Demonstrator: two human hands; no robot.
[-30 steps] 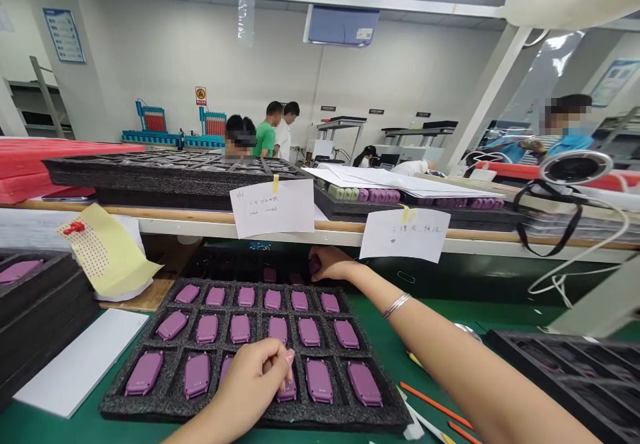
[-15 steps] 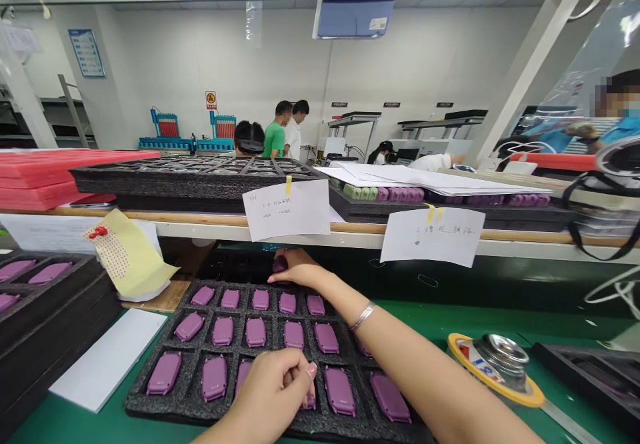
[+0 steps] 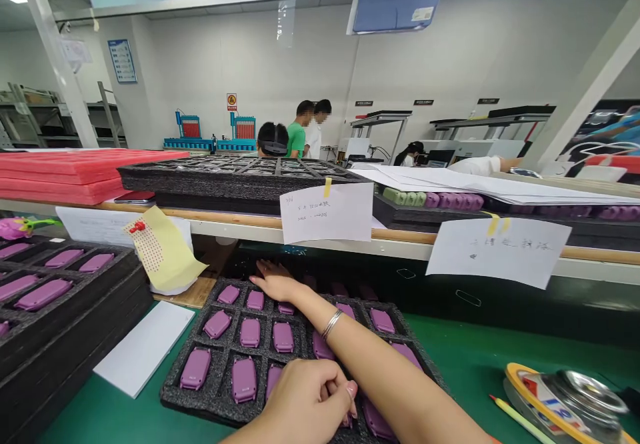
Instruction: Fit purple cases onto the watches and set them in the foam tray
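Watch casings (image 3: 243, 379), purple, sit in the near foam tray (image 3: 200, 404) at six o'clock, and the right hand (image 3: 273, 279) has shifted leftward behind it, from about one o'clock of that tray to eleven, so the reaching is now at left-hand cells of the shaded rear foam tray (image 3: 354, 291), with a few rear casings (image 3: 339, 289) showing at the hand's three o'clock. Shadow there means can't tell whether it grips or has released a casing; left hand (image 3: 315, 397) stays loosely curled over the near tray's front row, grip on anything unclear.
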